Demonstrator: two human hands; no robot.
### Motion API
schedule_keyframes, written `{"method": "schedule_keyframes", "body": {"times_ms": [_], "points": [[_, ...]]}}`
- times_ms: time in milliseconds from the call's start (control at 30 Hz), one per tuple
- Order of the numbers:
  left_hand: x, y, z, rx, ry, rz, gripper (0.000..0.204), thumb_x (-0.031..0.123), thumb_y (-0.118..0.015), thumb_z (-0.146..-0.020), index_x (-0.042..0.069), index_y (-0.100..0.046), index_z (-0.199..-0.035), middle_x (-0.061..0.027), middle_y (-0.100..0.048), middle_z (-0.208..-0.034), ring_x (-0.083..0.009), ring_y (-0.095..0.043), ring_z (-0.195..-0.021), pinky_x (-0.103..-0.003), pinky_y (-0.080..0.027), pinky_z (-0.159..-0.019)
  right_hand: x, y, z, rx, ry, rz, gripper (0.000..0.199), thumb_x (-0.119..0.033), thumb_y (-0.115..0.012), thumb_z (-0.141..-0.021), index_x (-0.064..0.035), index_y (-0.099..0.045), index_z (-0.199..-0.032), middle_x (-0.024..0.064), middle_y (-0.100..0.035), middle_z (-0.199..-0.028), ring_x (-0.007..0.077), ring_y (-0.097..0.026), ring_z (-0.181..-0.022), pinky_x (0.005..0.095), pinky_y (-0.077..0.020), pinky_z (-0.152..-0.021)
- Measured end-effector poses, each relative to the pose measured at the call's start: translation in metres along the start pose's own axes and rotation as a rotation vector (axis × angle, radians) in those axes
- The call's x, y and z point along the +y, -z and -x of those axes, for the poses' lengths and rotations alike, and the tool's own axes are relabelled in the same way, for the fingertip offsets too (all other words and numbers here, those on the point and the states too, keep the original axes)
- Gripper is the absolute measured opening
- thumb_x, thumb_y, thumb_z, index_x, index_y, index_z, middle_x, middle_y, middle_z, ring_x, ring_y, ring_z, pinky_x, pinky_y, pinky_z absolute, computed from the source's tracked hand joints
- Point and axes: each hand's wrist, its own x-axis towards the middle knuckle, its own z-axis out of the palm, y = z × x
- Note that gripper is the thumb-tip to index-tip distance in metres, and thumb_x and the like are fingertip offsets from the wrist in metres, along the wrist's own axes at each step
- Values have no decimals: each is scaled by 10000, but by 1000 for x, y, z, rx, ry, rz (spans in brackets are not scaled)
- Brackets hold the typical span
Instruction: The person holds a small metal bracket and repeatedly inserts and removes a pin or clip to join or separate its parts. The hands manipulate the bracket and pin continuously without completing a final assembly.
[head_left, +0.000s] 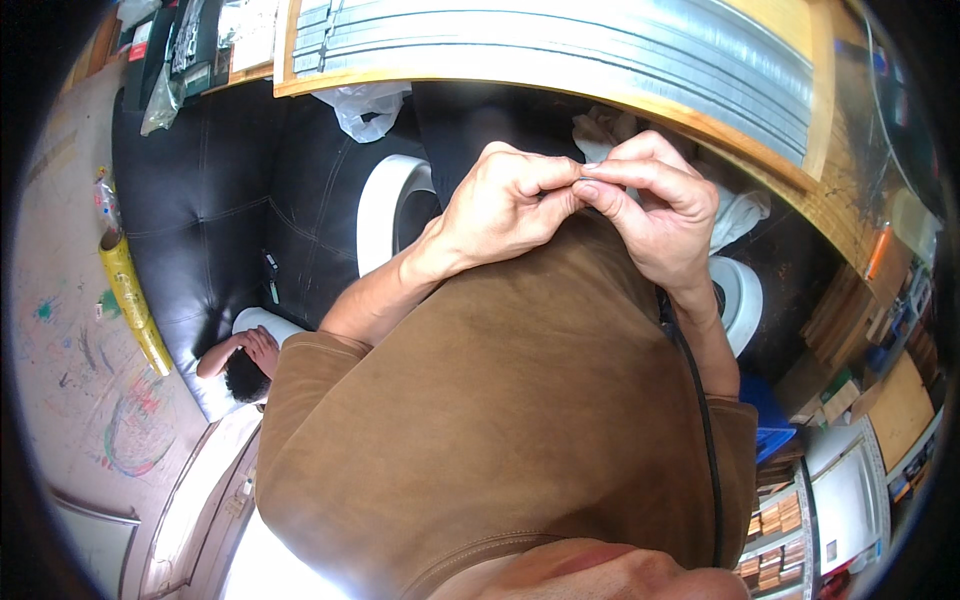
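Note:
In front of my chest, my left hand (505, 207) and my right hand (660, 205) meet fingertip to fingertip. Thumb and forefinger of each are pressed together in a pinch. A tiny dark sliver shows where the fingertips touch; it is too small to name. The other fingers curl inward, partly hidden. Just beyond the hands is the near edge of a wooden frame (545, 92) holding long grey metallic strips (570, 45). Both hands are apart from the frame.
A black padded seat (230, 190) lies to the left, with a white curved armrest-like piece (378, 215) and a white plastic bag (368, 110). Another person's hand (262, 350) shows at lower left. Wooden boards (835, 310) and a blue bin (770, 425) stand right.

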Motion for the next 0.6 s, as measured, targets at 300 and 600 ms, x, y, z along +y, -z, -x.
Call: {"method": "schedule_keyframes", "body": {"times_ms": [300,600], "points": [[1,-1,0,2,19,21,80,71,-710,-890,-7,-704,-873,-81,-599,-608,-81,-556,-528,-246,-426,-485,1,3,-1,-13,20,-1,150,24,-801,-765,-5,-761,-907,59,-667,-839,118,-636,-761,222,-504,-662],[2,-6,1,37,24,30,111,77,-721,-885,-14,-724,-949,-85,-650,-655,-78,-588,-558,-228,-455,-510,2,5,-1,-2,31,-19,136,42,-781,-772,-1,-753,-898,63,-668,-837,124,-640,-761,228,-506,-664]]}}
